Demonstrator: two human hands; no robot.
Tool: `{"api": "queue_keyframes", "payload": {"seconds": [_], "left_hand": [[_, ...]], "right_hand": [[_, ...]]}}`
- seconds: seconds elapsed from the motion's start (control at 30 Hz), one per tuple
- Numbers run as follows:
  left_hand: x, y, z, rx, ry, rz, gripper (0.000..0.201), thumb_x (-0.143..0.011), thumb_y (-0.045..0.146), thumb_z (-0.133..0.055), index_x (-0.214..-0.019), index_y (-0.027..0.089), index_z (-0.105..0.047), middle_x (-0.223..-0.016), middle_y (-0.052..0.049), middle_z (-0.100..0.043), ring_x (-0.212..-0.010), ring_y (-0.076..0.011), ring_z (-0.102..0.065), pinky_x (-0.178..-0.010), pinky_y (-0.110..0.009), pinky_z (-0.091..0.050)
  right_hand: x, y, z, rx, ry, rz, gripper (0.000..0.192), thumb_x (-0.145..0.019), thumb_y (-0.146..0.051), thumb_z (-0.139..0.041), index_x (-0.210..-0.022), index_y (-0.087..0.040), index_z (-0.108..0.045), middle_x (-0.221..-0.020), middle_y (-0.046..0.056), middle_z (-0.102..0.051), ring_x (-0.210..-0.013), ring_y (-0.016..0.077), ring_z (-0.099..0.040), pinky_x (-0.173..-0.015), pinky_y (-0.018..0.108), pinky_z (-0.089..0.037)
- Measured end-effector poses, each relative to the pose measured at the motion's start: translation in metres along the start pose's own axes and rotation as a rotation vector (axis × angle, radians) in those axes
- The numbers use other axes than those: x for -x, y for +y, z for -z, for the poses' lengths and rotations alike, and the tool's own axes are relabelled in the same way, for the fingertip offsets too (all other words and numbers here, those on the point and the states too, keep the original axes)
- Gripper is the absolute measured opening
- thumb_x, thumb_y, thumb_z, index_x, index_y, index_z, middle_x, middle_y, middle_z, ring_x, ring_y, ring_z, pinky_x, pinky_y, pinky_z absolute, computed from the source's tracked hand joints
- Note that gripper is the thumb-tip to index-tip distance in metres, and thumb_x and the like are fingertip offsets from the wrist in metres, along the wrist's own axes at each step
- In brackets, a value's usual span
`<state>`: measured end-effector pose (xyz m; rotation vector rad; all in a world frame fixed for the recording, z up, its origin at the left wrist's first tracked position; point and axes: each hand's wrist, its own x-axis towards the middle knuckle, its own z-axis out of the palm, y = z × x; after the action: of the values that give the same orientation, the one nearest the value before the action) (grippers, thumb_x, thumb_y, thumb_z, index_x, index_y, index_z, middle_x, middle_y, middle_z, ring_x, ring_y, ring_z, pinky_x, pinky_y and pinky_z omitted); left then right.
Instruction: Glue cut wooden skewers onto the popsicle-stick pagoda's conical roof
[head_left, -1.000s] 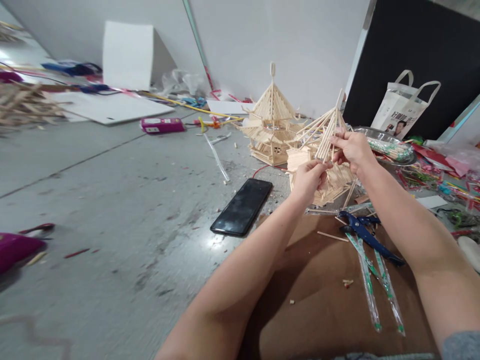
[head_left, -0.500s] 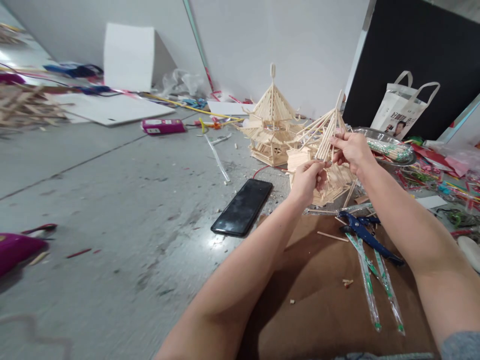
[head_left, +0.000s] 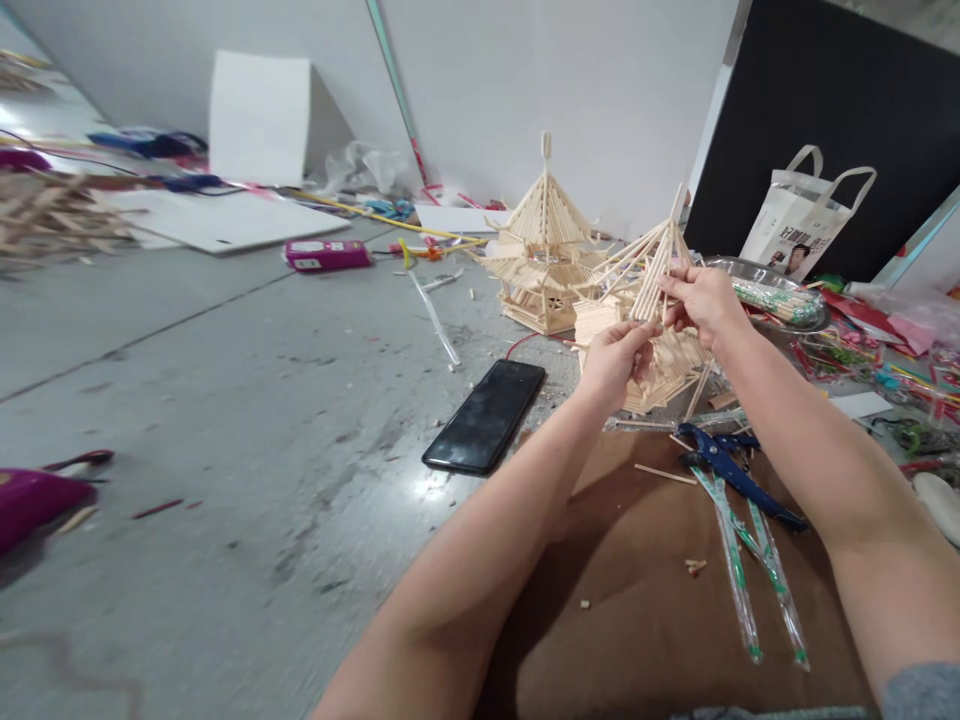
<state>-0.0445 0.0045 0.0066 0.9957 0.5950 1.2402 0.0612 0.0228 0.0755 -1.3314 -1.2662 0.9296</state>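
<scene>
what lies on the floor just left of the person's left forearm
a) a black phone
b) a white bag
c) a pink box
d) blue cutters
a: the black phone lies face up on the grey floor, just left of the left hand and its forearm.

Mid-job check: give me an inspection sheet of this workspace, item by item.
Surface: grey concrete floor, dusty; brown board under the arms.
Job's things: unfinished pale wooden stick roof model, held up by both hands.
Clutter: finished stick pagoda, black phone, blue pliers, wrapped chopsticks, magenta box, white tote bag.
Grippers: left hand pinches the model's lower sticks; right hand grips its upper sticks.
Cables: thin red wire by the phone.
Surroundings: white wall, black panel.
</scene>
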Motion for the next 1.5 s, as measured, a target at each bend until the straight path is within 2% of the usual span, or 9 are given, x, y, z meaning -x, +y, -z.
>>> {"api": "queue_keyframes", "payload": {"seconds": [0.27, 0.5, 0.7, 0.8, 0.87, 1.03, 1.27, 1.37, 1.5], "left_hand": [[0.001, -0.005, 0.0, -0.073, -0.035, -0.03, 0.029, -0.065, 0.041, -0.065, -0.065, 0.014, -0.055, -0.039, 0.008, -0.038, -0.03, -0.0017, -0.029, -0.034, -0.019, -0.019], [0.016, -0.009, -0.01, -0.215, 0.222, -0.273, 0.024, -0.073, 0.035, -0.059, -0.059, 0.018, -0.052, -0.042, 0.006, -0.039, -0.037, -0.0036, -0.032, -0.038, -0.02, -0.022], [0.037, -0.006, -0.026, -0.264, 0.156, -0.398, 0.015, -0.076, 0.024, -0.057, -0.063, 0.019, -0.052, -0.047, 0.005, -0.039, -0.042, -0.0048, -0.034, -0.042, -0.021, -0.024], [0.042, -0.01, -0.03, -0.307, 0.062, -0.41, 0.015, -0.077, 0.026, -0.055, -0.064, 0.019, -0.052, -0.047, 0.005, -0.038, -0.041, -0.005, -0.033, -0.042, -0.021, -0.023], [0.043, -0.014, -0.03, -0.348, 0.008, -0.422, 0.016, -0.078, 0.028, -0.055, -0.065, 0.018, -0.05, -0.047, 0.006, -0.038, -0.041, -0.005, -0.032, -0.042, -0.021, -0.023], [0.043, -0.017, -0.026, -0.474, -0.085, -0.493, 0.019, -0.08, 0.03, -0.05, -0.066, 0.018, -0.047, -0.047, 0.006, -0.036, -0.042, -0.0054, -0.032, -0.041, -0.021, -0.024], [0.06, -0.019, -0.006, -0.728, -0.072, -0.399, 0.019, -0.079, 0.029, -0.048, -0.065, 0.016, -0.049, -0.048, 0.006, -0.039, -0.044, -0.0053, -0.034, -0.043, -0.019, -0.026], [0.067, -0.031, 0.009, -0.871, -0.07, -0.332, 0.02, -0.078, 0.03, -0.048, -0.067, 0.014, -0.053, -0.052, 0.004, -0.042, -0.048, -0.006, -0.036, -0.046, -0.02, -0.028], [0.074, -0.047, 0.024, -0.963, -0.104, -0.222, 0.025, -0.079, 0.034, -0.045, -0.068, 0.014, -0.055, -0.054, 0.004, -0.045, -0.051, -0.0069, -0.038, -0.049, -0.02, -0.03]], "right_hand": [[0.008, -0.006, 0.011, 0.051, 0.022, 0.06, 0.016, -0.075, -0.029, -0.061, -0.07, -0.014, -0.054, -0.06, -0.002, -0.059, -0.033, 0.004, -0.049, -0.03, 0.016, -0.034], [0.056, -0.008, 0.083, 0.286, 0.152, 0.187, 0.012, -0.075, -0.028, -0.057, -0.075, -0.016, -0.057, -0.073, 0.004, -0.064, -0.037, 0.004, -0.048, -0.038, 0.02, -0.037], [0.108, 0.03, 0.168, 0.959, 0.075, -0.209, 0.017, -0.074, -0.036, -0.055, -0.071, -0.02, -0.059, -0.065, 0.005, -0.063, -0.044, 0.0086, -0.049, -0.044, 0.023, -0.035], [0.124, 0.062, 0.187, 1.302, -0.131, -0.428, 0.018, -0.075, -0.036, -0.052, -0.065, -0.022, -0.058, -0.066, 0.006, -0.063, -0.049, 0.011, -0.05, -0.048, 0.025, -0.033], [0.132, 0.083, 0.19, 1.403, -0.279, -0.55, 0.013, -0.073, -0.032, -0.053, -0.068, -0.022, -0.059, -0.071, 0.005, -0.063, -0.056, 0.0131, -0.054, -0.052, 0.026, -0.033], [0.145, 0.114, 0.186, 1.481, -0.362, -0.615, 0.01, -0.067, -0.027, -0.054, -0.065, -0.019, -0.06, -0.07, 0.005, -0.061, -0.07, 0.0193, -0.057, -0.061, 0.029, -0.035], [0.147, 0.11, 0.187, 1.569, -0.344, -0.628, 0.016, -0.069, -0.023, -0.047, -0.075, -0.018, -0.061, -0.088, 0.01, -0.064, -0.082, 0.0249, -0.059, -0.064, 0.032, -0.037], [0.144, 0.097, 0.18, 1.587, -0.266, -0.543, 0.019, -0.072, -0.026, -0.044, -0.081, -0.021, -0.06, -0.094, 0.008, -0.063, -0.085, 0.0242, -0.058, -0.063, 0.031, -0.037], [0.137, 0.086, 0.15, 1.529, -0.216, -0.245, 0.021, -0.077, -0.033, -0.04, -0.086, -0.023, -0.057, -0.091, 0.004, -0.065, -0.082, 0.0204, -0.058, -0.057, 0.027, -0.032]]}}
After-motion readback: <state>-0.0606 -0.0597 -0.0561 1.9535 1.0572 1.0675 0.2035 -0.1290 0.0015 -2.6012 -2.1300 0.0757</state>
